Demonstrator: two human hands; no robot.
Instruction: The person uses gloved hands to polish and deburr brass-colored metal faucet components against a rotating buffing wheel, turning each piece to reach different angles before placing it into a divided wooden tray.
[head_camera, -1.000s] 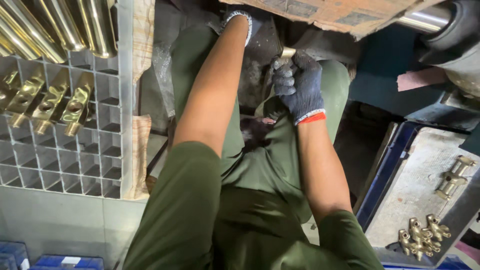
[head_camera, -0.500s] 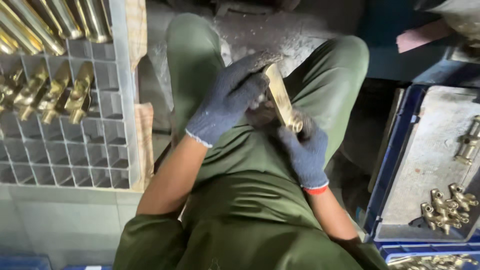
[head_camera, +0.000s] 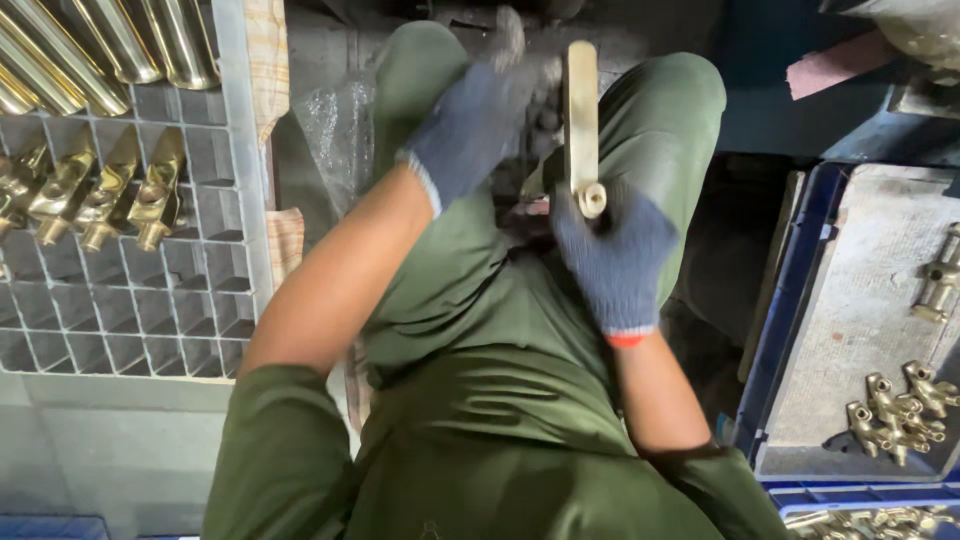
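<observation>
Two gloved hands work over our lap: our right hand (head_camera: 615, 255), in a blue knit glove with a red cuff, is clenched around the lower end of one long brass piece (head_camera: 581, 125), which stands nearly upright between our knees with its round threaded end showing just above the fist. Our left hand (head_camera: 470, 130), in a matching blue glove, sits just beside the piece at about mid-height; it is blurred, and we cannot tell whether its fingers are spread or curled, nor whether they touch the brass. We wear green trousers and a green shirt, both forearms bare. To our left lies one grey plastic grid crate (head_camera: 130, 290); four short brass fittings (head_camera: 95, 195) stand side by side in one row of its cells, and at least four long brass tubes (head_camera: 110, 45) lie slanted across its top edge. To our right sits one blue tray (head_camera: 790, 330) lined with a pale, worn sheet, holding one small cluster of brass fittings (head_camera: 900, 410) near its lower corner; how many are in the cluster we cannot count. One single brass fitting (head_camera: 940, 280) lies apart near the tray's right edge.
</observation>
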